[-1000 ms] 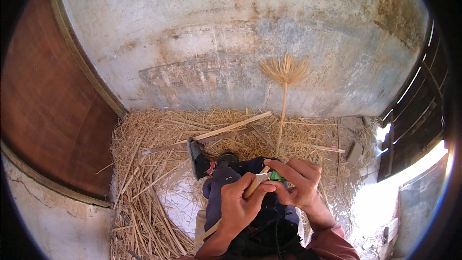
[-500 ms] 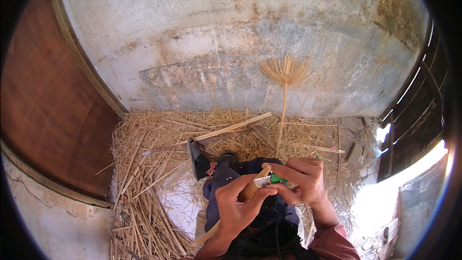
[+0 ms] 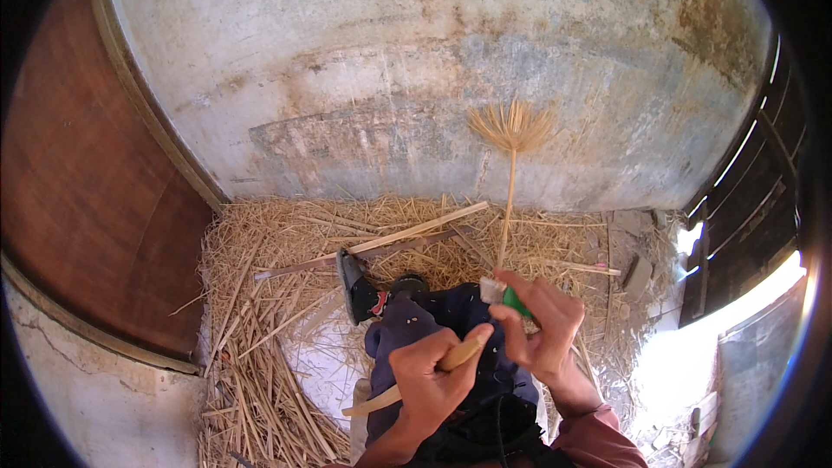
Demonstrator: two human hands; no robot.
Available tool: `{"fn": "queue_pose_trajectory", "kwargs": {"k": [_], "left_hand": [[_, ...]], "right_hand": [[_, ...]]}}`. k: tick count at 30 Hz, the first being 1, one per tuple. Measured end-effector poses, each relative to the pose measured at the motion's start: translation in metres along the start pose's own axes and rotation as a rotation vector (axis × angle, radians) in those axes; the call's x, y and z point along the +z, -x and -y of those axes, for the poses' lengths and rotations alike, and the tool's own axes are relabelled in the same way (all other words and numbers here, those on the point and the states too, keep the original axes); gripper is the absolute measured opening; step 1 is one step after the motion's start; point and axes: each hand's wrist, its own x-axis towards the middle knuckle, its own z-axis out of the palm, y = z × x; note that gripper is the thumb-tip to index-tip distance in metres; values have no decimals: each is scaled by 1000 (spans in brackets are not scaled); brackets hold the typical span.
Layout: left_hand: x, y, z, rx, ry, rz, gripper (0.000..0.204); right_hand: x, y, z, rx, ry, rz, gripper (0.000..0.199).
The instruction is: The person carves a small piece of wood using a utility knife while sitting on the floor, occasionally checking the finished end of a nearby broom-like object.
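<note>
My left hand (image 3: 429, 377) is closed around a tan strip, bamboo or wood (image 3: 464, 352). One end sticks out past my thumb; a thinner, slightly curved length trails out below the fist to the left. Held up and to the right of it, my right hand (image 3: 550, 325) grips a green-handled knife (image 3: 517, 302) whose short flat blade points up and left. Blade and strip are apart. Fingers hide part of the green handle and the middle of the strip. Both hands are over my lap, above dark trousers (image 3: 394, 342).
Straw and shavings (image 3: 416, 247) cover the floor, with a heap of split strips (image 3: 269, 399) at the left. An upturned broom (image 3: 511, 143) leans against the stained wall (image 3: 390, 78). A brown door panel (image 3: 95, 182) stands left; a brick-like block (image 3: 638, 276) lies right.
The knife blade has left the strip; my right hand has moved up with it. My left hand has turned the strip, bringing its near end forward past my thumb and its tail into clearer view.
</note>
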Motion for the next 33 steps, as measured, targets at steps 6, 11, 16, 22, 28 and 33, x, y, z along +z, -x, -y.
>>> {"fn": "queue_pose_trajectory", "kwargs": {"k": [6,11,16,22,28,33], "left_hand": [[-21,-12,9,4,-3,262,35],[-56,-31,7,64,23,355,22],[-118,-57,-15,323,-149,154,21],[-160,-115,-83,592,394,-209,50],[-187,-140,-118,801,723,-115,62],[-123,-143,-91,447,889,208,69]], "right_hand": [[-3,-9,-15,208,-131,-68,31],[-31,6,-46,483,177,399,55],[-41,55,-80,456,207,480,54],[-63,76,-74,589,102,310,42],[-64,47,-59,463,-32,18,38],[-74,7,-20,414,-250,86,41]]}}
